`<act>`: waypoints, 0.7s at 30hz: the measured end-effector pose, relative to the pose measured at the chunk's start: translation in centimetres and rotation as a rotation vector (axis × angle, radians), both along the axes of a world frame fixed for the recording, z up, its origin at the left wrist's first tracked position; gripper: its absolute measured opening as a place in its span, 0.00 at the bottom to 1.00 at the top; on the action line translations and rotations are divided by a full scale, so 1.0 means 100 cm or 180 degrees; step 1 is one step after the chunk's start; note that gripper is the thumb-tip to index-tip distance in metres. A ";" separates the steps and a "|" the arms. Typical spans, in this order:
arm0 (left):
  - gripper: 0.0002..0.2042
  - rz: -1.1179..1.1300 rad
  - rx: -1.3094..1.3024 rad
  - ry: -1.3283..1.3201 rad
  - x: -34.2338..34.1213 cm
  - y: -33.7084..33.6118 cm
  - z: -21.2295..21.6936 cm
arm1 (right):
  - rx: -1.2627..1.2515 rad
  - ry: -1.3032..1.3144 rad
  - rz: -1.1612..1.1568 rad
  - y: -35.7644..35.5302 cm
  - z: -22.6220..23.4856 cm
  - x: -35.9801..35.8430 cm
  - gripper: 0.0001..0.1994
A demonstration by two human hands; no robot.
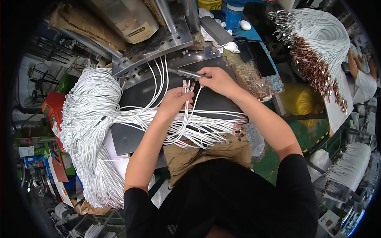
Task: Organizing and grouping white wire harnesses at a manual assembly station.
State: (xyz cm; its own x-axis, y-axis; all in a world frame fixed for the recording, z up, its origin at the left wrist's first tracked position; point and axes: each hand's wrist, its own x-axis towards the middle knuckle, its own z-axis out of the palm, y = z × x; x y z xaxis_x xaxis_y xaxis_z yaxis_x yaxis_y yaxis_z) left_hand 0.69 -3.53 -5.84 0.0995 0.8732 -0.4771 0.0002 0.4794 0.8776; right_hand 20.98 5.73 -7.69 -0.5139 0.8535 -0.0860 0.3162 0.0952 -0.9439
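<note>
Left hand [173, 101] (fisted) gripping white cables [186, 99]

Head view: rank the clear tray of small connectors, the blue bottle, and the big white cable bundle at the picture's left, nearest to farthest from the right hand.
1. Clear tray of small connectors: just right of the right hand.
2. Blue bottle: above it, at the bench's far edge.
3. Big white cable bundle: far left, beyond the left hand.

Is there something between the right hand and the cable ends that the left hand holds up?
Nothing visible blocks it. The right hand is just to the right of the cable ends that the left hand holds up. Only bare dark work plate shows between them. The right hand pinches a thin metal strip.
</note>
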 end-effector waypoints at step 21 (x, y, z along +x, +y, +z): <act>0.13 0.0041 -0.0201 -0.0225 -0.002 0.011 0.005 | 0.0171 -0.0044 0.0353 0.001 0.007 0.016 0.26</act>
